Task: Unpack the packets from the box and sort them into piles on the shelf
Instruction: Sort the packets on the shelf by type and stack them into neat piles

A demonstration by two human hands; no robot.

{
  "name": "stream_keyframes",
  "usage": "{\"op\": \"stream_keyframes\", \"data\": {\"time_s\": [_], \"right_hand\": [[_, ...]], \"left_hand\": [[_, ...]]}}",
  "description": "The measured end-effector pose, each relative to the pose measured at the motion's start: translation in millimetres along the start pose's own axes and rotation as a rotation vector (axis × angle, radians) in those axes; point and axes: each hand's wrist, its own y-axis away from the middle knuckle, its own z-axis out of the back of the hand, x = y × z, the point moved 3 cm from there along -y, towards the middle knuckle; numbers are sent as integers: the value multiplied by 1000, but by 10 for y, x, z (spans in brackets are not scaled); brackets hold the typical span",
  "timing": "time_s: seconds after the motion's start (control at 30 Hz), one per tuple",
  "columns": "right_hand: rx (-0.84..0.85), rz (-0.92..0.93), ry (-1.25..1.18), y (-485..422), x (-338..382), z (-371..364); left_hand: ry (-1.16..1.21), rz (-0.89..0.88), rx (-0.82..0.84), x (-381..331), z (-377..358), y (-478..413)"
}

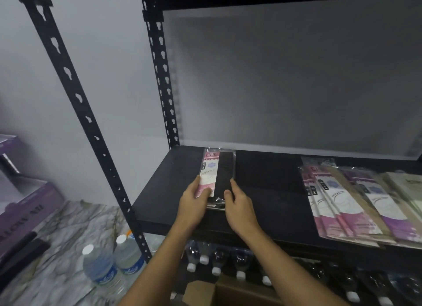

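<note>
1. Fingers (198,182) of the left hand (194,200) lie along the left edge of the packet (217,175), with the thumb pressed on its face. The right hand (238,205) does the same on the right edge, so both hands pinch it from the sides.
2. This packet, half pink and half black, lies flat on the black shelf (262,180), towards its left end, with its long side pointing to the back wall.
3. I judge that the two-sided hold serves to square the packet on its place, to begin or tidy a pile. A shiny edge shows under its near end, so perhaps another one lies below, but I cannot tell.
4. Well apart, at the right of the shelf, the other packets (347,205) lie overlapped like a fan: pink, purple and beige. I count about six, not surely, because they cover each other.
5. One cardboard box (201,289) stands open below the arms; its inside is hidden.
6. Two water bottles (100,267) stand left of the shelf frame. Under the shelf there are more, too dark to count.
</note>
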Motion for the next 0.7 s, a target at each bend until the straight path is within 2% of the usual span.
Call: {"op": "stream_keyframes", "data": {"time_s": [0.3,0.7], "right_hand": [[-2,-15,-26,-118,97,-326],[-39,51,38,-59,60,-368]], "left_hand": [[-37,-17,-69,108,283,-171],[-16,8,-52,173,313,-217]]}}
